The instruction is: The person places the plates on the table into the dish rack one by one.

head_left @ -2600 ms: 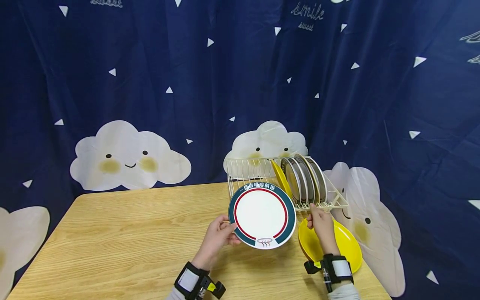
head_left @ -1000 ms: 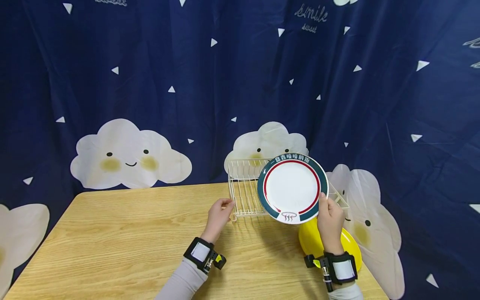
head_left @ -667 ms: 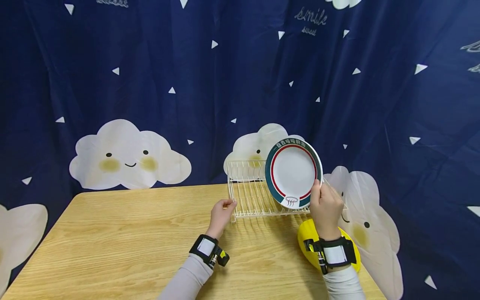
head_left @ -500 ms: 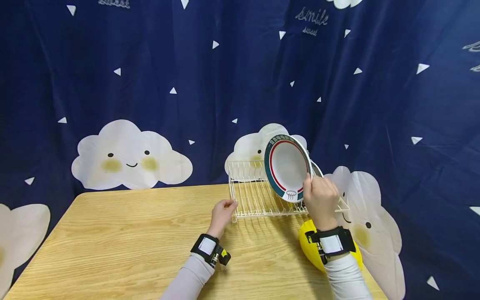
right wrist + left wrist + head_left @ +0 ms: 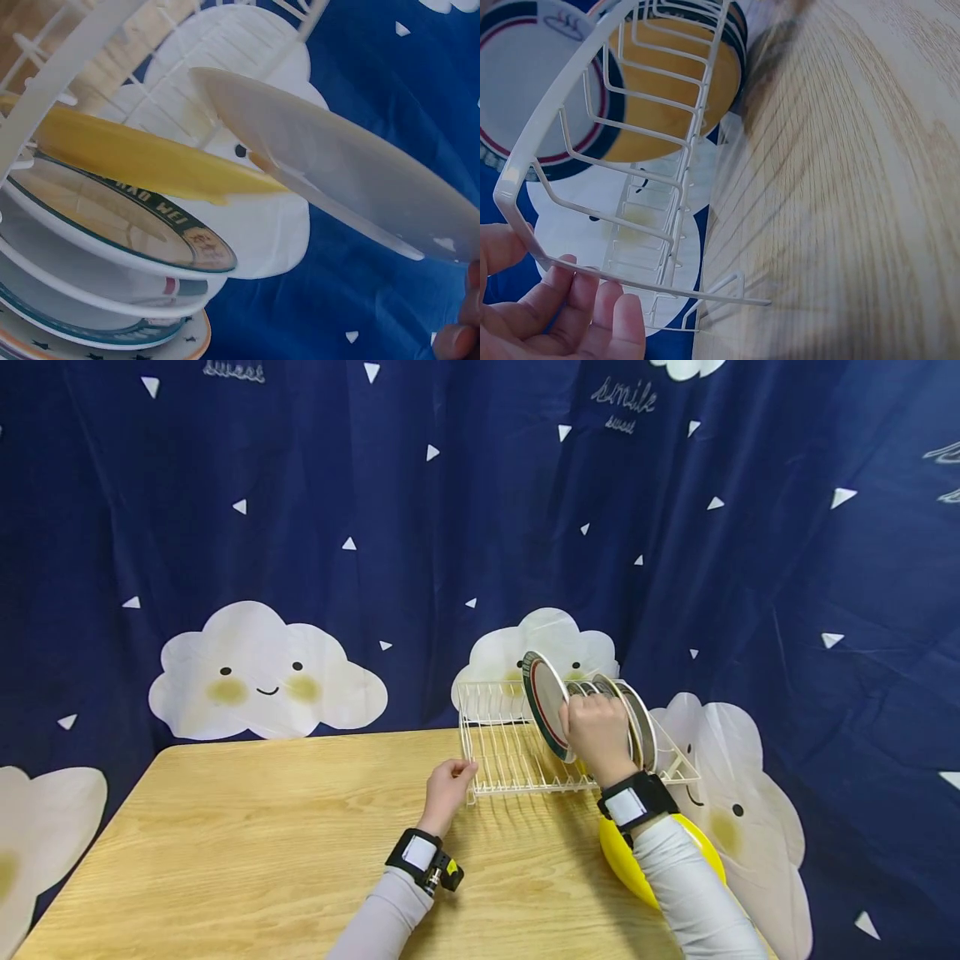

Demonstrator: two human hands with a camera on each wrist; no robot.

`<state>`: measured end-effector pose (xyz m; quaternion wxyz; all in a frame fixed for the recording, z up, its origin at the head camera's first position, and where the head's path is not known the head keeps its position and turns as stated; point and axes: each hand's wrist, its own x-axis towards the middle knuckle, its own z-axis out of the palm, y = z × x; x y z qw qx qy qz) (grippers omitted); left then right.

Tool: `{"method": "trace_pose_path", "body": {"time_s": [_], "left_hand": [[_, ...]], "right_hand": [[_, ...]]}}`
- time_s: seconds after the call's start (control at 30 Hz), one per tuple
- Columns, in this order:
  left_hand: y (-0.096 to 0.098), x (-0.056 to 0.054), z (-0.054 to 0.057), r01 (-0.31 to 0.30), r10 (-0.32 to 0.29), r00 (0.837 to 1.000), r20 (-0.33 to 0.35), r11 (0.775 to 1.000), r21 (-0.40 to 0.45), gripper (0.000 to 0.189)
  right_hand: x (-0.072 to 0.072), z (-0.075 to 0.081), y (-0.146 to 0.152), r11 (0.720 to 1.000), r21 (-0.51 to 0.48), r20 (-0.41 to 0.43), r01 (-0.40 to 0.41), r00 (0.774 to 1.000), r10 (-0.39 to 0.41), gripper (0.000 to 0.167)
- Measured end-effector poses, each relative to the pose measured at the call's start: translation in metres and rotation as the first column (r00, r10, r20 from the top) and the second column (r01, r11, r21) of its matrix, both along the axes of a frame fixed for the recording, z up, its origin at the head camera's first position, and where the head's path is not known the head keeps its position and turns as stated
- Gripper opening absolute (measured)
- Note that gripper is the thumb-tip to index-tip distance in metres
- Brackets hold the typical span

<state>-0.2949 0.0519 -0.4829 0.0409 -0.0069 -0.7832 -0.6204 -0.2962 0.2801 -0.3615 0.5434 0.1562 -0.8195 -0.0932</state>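
My right hand [image 5: 598,737] pinches a white plate [image 5: 547,703] with a dark green rim and red ring, turned nearly edge-on over the dish rack [image 5: 501,758]. Whether its lower edge touches the wires cannot be told. Its pale underside [image 5: 337,169] shows in the right wrist view, beside a yellow plate [image 5: 142,154] standing in the rack. At the rack's front left corner, my left hand [image 5: 447,793] holds the white wire frame between thumb and fingers [image 5: 577,307]. Several patterned plates [image 5: 639,727] stand in the rack's right part, partly hidden by my right hand.
Another yellow plate [image 5: 626,868] lies on the wooden table [image 5: 285,835] in front of the rack, partly under my right forearm. Behind the table hangs a dark blue curtain [image 5: 420,552] with clouds and triangles.
The plate passed from my left hand to my right, then moved over the rack and turned from face-on to nearly edge-on. My left hand took hold of the rack's corner.
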Motion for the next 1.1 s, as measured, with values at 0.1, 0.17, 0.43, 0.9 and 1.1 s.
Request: {"method": "trace_pose_path", "body": {"time_s": [0.1,0.17,0.43,0.9,1.1], "left_hand": [[0.001,-0.001,-0.002,-0.004,0.003,1.0,-0.01,1.0,-0.002,0.028],[0.001,-0.001,-0.003,-0.004,0.004,1.0,-0.01,1.0,-0.004,0.027],[0.001,-0.002,-0.004,-0.002,0.002,1.0,0.004,1.0,-0.001,0.029],[0.001,-0.001,-0.005,0.006,-0.006,1.0,0.0,1.0,0.012,0.029],[0.0,-0.001,-0.005,-0.001,0.001,1.0,-0.006,1.0,0.021,0.028]], "right_hand": [[-0.007,-0.007,-0.002,0.999,0.028,0.027,0.026,0.999,-0.027,0.033],[-0.011,-0.012,-0.004,0.998,0.036,0.039,0.045,0.998,-0.046,0.03],[-0.023,-0.035,-0.006,0.992,0.035,0.163,0.124,0.978,-0.128,0.025],[-0.025,-0.07,0.002,0.98,0.01,0.233,0.201,0.952,-0.198,0.033],[-0.023,-0.078,0.0,0.973,-0.041,0.249,0.229,0.945,-0.212,0.032]]}}
